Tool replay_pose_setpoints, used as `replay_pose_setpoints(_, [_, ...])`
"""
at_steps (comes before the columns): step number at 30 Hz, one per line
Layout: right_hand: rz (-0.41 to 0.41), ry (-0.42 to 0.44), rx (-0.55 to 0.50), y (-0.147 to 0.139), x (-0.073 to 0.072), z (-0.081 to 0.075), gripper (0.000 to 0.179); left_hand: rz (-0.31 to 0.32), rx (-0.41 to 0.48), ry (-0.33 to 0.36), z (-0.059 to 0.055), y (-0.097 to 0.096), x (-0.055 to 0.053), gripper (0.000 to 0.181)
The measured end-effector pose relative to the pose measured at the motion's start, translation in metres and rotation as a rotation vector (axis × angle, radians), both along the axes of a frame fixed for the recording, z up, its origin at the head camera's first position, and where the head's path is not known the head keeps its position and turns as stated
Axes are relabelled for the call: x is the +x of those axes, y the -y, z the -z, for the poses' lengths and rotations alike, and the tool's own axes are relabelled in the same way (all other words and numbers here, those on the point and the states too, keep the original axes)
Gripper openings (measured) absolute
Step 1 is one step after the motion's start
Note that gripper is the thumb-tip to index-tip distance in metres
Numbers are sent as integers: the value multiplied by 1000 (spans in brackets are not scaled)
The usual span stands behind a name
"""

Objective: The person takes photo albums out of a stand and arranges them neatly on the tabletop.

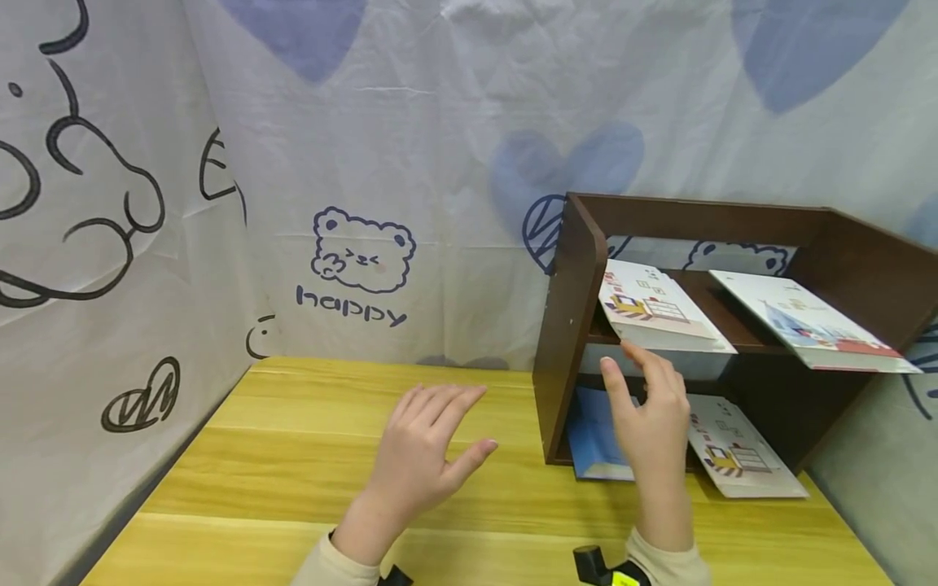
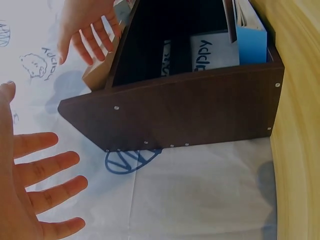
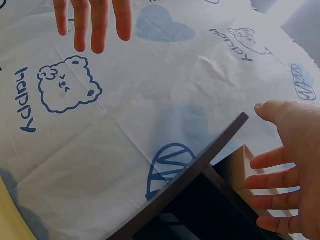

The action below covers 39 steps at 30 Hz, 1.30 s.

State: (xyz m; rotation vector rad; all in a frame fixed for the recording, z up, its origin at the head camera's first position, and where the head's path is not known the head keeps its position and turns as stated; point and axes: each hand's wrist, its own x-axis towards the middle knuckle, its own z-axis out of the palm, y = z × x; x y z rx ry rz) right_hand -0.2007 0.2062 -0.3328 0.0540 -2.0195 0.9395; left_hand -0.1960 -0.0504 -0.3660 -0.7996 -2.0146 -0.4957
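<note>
My left hand (image 1: 418, 452) hovers over the wooden table with its fingers extended and thumb apart, holding nothing. The right hand (image 1: 652, 419) is raised before a dark brown shelf (image 1: 563, 342), fingers extended and thumb spread. Just beyond its fingertips, a white illustrated book (image 1: 652, 309) lies on the upper level; whether they touch cannot be told. Another white book (image 1: 813, 321) lies to its right, jutting past the front edge. Below, a blue book (image 1: 595, 431) is partly hidden behind the right hand, and a white illustrated book (image 1: 740, 448) lies beside it.
The yellow wood-grain table (image 1: 278, 456) extends left of the shelf. Behind it hangs a pale cloth (image 1: 440, 309) printed with hearts and a bear drawing; another printed cloth (image 1: 146, 325) borders the left side. The shelf's side panel (image 2: 175, 115) stands between the table's left part and the books.
</note>
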Motion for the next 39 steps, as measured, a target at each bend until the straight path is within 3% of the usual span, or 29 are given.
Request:
replay_pose_setpoints(7, [32, 5, -23, -14, 3, 0, 34, 21, -2, -22, 1, -10, 0, 64])
replay_pose_setpoints(20, [105, -31, -15, -43, 8, 1, 32, 72, 0, -57, -6, -33, -8, 62])
replay_pose_setpoints(39, [177, -13, 55, -71, 15, 3, 34, 116, 39, 9, 0, -72, -16, 61])
